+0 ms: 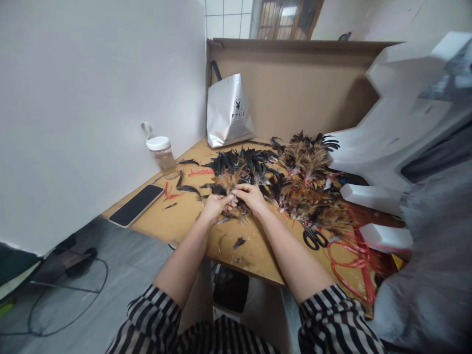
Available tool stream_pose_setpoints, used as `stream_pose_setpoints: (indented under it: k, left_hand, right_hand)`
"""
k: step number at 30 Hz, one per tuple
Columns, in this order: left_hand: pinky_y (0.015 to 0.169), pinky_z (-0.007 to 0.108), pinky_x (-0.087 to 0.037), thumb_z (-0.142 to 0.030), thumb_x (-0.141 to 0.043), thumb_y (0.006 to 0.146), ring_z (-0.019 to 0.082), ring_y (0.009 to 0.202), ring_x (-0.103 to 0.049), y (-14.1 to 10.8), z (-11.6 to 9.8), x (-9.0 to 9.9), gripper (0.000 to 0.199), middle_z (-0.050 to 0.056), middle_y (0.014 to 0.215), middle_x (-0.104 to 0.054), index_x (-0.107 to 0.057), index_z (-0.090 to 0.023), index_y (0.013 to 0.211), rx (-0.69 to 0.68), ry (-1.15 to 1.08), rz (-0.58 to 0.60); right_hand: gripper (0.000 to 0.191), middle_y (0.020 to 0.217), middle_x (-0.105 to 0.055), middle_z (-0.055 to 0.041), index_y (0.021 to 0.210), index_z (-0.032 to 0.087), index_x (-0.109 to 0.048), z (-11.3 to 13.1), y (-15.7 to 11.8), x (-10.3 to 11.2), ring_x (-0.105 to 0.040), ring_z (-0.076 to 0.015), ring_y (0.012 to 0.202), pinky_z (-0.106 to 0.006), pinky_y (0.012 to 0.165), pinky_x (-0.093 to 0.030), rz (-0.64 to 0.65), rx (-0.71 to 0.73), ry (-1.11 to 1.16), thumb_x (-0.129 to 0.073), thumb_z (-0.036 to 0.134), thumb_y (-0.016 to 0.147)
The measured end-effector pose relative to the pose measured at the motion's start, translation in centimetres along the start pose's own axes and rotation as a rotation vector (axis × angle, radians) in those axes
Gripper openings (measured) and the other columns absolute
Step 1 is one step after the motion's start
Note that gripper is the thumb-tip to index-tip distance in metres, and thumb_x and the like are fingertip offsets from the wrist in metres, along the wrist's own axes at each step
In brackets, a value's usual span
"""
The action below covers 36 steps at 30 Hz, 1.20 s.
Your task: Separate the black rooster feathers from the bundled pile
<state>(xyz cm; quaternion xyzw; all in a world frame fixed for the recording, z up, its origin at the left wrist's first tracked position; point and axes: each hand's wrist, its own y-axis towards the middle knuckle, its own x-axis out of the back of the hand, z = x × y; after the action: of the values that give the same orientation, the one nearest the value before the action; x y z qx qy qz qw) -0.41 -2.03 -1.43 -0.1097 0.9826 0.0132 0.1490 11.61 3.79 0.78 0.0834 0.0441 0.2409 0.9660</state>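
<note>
My left hand (217,204) is closed, thumb and fingers pinching the base of a small bunch of brown feathers (227,181). Against it, my right hand (250,197) pinches at the same spot, so the fingertips of both hands meet. The brown tips fan out away from me above the fingers; the quill ends are mostly hidden. Just beyond lies a heap of loose black feathers (239,161). To the right are bundles of brown and black feathers (304,196), with bits of red string at their bases.
Black-handled scissors (315,239) and red plastic string (363,268) lie at the right. A phone (136,205) and a lidded jar (164,155) stand along the left wall. A silver bag (228,113) leans at the back, and white foam (368,152) crowds the right side.
</note>
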Motion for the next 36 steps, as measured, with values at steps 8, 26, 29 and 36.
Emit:
stream_pose_setpoints:
  k: [8, 26, 29, 36]
  left_hand:
    - [0.044, 0.021, -0.045, -0.026, -0.068, 0.061, 0.012, 0.043, -0.056, 0.1, 0.2, -0.1, 0.021, 0.007, 0.053, -0.063, -0.064, -0.007, 0.069, -0.081, 0.143, 0.051]
    - [0.042, 0.017, -0.04, -0.015, -0.054, 0.07, 0.007, 0.039, -0.048, -0.2, -0.1, 0.0, 0.016, 0.0, 0.046, -0.055, -0.057, -0.012, 0.055, -0.169, 0.387, 0.088]
    - [0.046, 0.018, -0.042, -0.015, -0.054, 0.07, 0.008, 0.046, -0.052, -0.3, -0.1, -0.2, 0.009, 0.0, 0.052, -0.058, -0.06, -0.012, 0.064, -0.201, 0.341, 0.071]
    - [0.049, 0.019, -0.043, -0.017, -0.057, 0.069, 0.009, 0.051, -0.054, -0.4, -0.1, -0.4, 0.011, 0.002, 0.057, -0.059, -0.063, -0.011, 0.075, -0.195, 0.261, 0.057]
  right_hand:
    - [0.021, 0.06, -0.055, 0.0014, 0.057, 0.016, -0.062, 0.3, -0.2, 0.4, -0.05, -0.0101, 0.053, -0.023, 0.052, -0.039, 0.062, 0.182, -0.297, -0.065, 0.036, 0.061]
    - [0.019, 0.057, -0.062, -0.0001, 0.076, 0.016, -0.062, -0.5, -0.3, 0.3, -0.055, -0.0132, 0.049, -0.024, 0.05, -0.041, 0.033, 0.165, -0.374, -0.061, 0.031, 0.064]
    - [0.021, 0.062, -0.063, -0.0006, 0.077, 0.015, -0.062, -1.1, 0.0, 0.1, -0.054, -0.0124, 0.051, -0.024, 0.052, -0.042, -0.008, 0.151, -0.328, -0.06, 0.032, 0.064]
    - [0.021, 0.067, -0.064, -0.0021, 0.078, 0.015, -0.062, -1.0, 0.1, -0.1, -0.055, -0.0132, 0.057, -0.025, 0.057, -0.044, -0.067, 0.126, -0.323, -0.059, 0.031, 0.064]
